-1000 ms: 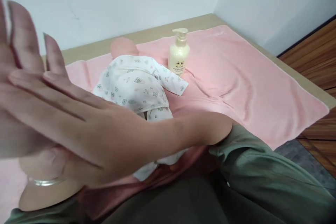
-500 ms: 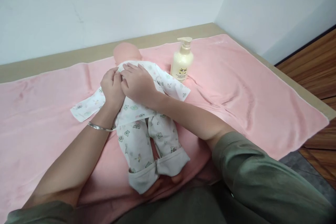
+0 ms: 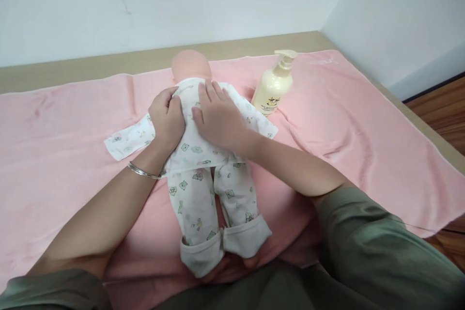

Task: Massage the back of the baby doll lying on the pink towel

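A baby doll (image 3: pixel 191 64) in a white print shirt (image 3: pixel 198 149) and matching cuffed trousers (image 3: pixel 196 198) lies stretched out, head away from me; no face shows. My left hand (image 3: pixel 167 118) is curled round the doll's left-hand shoulder and side, its fingertips partly hidden. Flat on the upper part of the shirt rests my right hand (image 3: pixel 221 118), fingers extended and thumb out to the side. The shirt's sleeves spread out to both sides.
Under the doll, a pink blanket (image 3: pixel 54 155) covers most of the wooden tabletop (image 3: pixel 145 60). A cream pump bottle (image 3: pixel 273 87) stands right of the doll, close to one sleeve. White walls (image 3: pixel 218 0) rise behind and at the right.
My right hand has shifted right, away from my left hand, and its fingers are now spread flat on the shirt. The view has turned slightly left.
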`<state>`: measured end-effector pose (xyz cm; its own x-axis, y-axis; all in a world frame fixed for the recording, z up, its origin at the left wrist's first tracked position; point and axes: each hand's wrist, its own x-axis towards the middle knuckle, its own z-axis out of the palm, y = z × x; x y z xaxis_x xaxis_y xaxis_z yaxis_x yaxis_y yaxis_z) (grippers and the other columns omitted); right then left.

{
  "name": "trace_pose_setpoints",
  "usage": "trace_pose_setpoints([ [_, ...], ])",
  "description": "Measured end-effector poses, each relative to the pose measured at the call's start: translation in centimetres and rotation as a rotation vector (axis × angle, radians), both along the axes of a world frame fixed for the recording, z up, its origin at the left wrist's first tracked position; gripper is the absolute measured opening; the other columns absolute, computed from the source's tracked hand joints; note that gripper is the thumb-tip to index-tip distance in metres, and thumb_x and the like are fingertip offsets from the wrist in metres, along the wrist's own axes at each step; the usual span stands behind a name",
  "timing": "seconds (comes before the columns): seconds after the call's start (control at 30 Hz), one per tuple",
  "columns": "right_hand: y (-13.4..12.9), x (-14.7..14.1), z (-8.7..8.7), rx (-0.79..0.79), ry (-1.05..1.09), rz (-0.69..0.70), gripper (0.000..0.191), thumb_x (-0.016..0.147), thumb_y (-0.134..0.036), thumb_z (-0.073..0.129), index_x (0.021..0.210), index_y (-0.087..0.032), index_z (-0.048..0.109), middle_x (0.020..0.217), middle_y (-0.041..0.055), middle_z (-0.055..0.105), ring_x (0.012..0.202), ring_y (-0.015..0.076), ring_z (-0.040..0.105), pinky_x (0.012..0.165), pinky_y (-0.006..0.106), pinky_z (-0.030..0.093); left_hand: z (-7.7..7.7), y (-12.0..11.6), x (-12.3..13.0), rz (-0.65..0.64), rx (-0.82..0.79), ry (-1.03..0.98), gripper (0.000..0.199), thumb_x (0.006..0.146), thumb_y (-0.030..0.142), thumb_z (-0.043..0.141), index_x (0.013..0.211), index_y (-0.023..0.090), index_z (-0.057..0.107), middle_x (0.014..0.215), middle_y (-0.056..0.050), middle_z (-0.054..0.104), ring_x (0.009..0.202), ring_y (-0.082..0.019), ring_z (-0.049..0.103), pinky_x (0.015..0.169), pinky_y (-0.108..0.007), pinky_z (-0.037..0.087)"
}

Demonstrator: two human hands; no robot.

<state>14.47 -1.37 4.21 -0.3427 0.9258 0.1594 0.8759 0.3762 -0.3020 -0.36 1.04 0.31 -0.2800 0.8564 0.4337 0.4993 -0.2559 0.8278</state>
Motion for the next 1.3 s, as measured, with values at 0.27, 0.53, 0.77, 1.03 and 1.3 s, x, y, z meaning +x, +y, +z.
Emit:
trace_pose_setpoints([
  [0.27,-0.5,0.1,0.2,0.043,-0.004,0.305,0.056,0.107,-0.022,0.034,0.160,-0.012,0.050,0.180,0.0106,0.030,0.172,0.0288,0.021,0.146,0.059,0.012,0.2,0.1,-0.3,-0.003,-0.049,0.013,0.034,0.094,0.025,0.046,0.108,0.016,0.076,0.111,-0.005,0.079,0.110,-0.022,0.071,0.105,-0.043,0.054],
  [0.53,1.6,0.6,-0.4,0.047,0.048,0.041,0.066,0.109,-0.036,0.040,0.167,-0.005,0.037,0.178,0.0224,0.030,0.170,0.0402,0.023,0.141,0.068,0.019,0.0,0.1,0.0,0.021,-0.021,0.012,0.026,0.095,0.025,0.050,0.102,0.025,0.075,0.113,-0.004,0.081,0.114,-0.024,0.071,0.109,-0.040,0.055],
  [0.77,-2.1,-0.9,-0.4,0.104,0.024,0.215,0.057,0.105,-0.020,0.037,0.159,-0.008,0.051,0.177,0.0166,0.034,0.171,0.0343,0.024,0.144,0.060,0.018,-0.1,0.4,-0.2,0.000,-0.069,-0.002,0.034,0.096,0.024,0.044,0.107,0.014,0.074,0.110,-0.004,0.078,0.108,-0.018,0.070,0.104,-0.043,0.054],
  [1.03,4.7,1.5,-0.2,0.005,0.101,0.174,0.066,0.106,-0.037,0.048,0.167,-0.011,0.040,0.179,0.0155,0.030,0.170,0.0343,0.026,0.142,0.064,0.020,0.3,0.1,0.2,0.021,-0.048,0.001,0.029,0.094,0.016,0.049,0.099,0.025,0.075,0.110,-0.002,0.080,0.111,-0.024,0.070,0.107,-0.039,0.055],
  [1.3,-2.4,-1.7,0.5,0.080,-0.085,0.094,0.063,0.108,-0.022,0.041,0.165,0.004,0.037,0.176,0.0262,0.030,0.170,0.0362,0.026,0.145,0.052,0.021,-0.1,0.3,0.1,0.009,-0.037,-0.044,0.028,0.094,0.017,0.049,0.102,0.022,0.075,0.114,-0.004,0.080,0.115,-0.024,0.071,0.108,-0.040,0.054],
])
